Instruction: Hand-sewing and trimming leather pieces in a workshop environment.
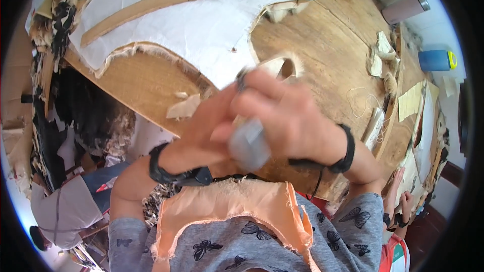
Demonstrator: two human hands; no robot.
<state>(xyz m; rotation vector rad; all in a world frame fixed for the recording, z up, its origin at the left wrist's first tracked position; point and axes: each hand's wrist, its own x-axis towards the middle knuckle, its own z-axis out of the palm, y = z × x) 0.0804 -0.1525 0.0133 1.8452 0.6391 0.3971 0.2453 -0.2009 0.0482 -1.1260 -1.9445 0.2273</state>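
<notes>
My left hand [206,123] and my right hand [282,116] are together in front of my chest, above the table's near edge, smeared by motion. Between them a grey, blunt-ended object [249,144] points toward me; its kind is too blurred to tell. The fingers of my right hand are curled over it. My left hand is closed against it, its fingers mostly hidden. Just beyond the hands a looped pale fur strip [282,65] lies on the wood. A large white hide [181,27] spreads behind, with a wooden ruler [166,7] across it.
Scraps [184,107] lie left on the wooden table [312,40]. At right are loose white thread [360,100], a blue bottle with a yellow cap [436,60] and a pinkish tumbler [406,7]. Another person's hands [398,196] rest at lower right; a seated person [70,206] is lower left.
</notes>
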